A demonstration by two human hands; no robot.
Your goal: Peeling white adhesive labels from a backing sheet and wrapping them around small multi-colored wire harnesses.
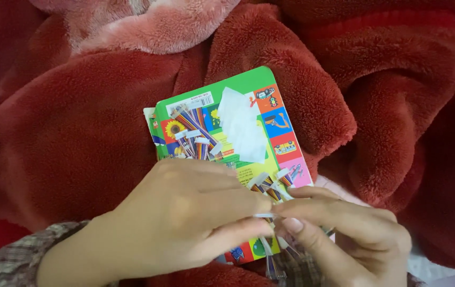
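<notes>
A green children's board book (248, 87) with small colour pictures lies on a red fleece blanket. On it rest short multicoloured ribbon cables with white connectors (195, 133) and a strip of white paper pieces (240, 125). My left hand (185, 218) and my right hand (344, 234) meet over the book's lower part, fingertips pinched together on a small white connector (265, 215) of a ribbon cable. More cable ends (272, 183) lie just above my fingers. The lower part of the book is hidden under my hands.
Thick folds of the red blanket (78, 138) surround the book on all sides. A pink fleece piece (158, 24) lies at the top. A plaid sleeve (20, 255) covers my left forearm.
</notes>
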